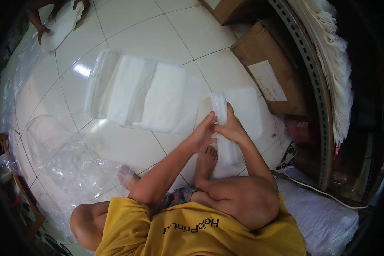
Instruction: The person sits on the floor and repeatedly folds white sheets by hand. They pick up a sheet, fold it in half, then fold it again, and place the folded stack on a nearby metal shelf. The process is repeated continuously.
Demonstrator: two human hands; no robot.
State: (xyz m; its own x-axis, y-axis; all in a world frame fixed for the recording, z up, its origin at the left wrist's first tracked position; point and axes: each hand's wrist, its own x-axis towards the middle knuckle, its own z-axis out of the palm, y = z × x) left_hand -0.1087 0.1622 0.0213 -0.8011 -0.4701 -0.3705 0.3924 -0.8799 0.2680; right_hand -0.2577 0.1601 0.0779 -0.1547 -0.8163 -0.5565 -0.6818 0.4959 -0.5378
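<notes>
Folded white stack gripped on edge over the tiled floor.

The narrow stack of thin white sheets is clasped by the right hand, fingers wrapped round its middle, probably so the layers stay squared. It is steadied from the side by the left hand, fingers pressed flat against it rather than closed. The stack is stood just in front of the bare foot, over a flat white sheet lying beneath it. A wider pile of white sheets is spread to the left, well apart. Crumpled clear plastic is lying near the left knee. Cardboard boxes are set against a metal rack. Far off, another person's hand is rested on a white piece.
</notes>
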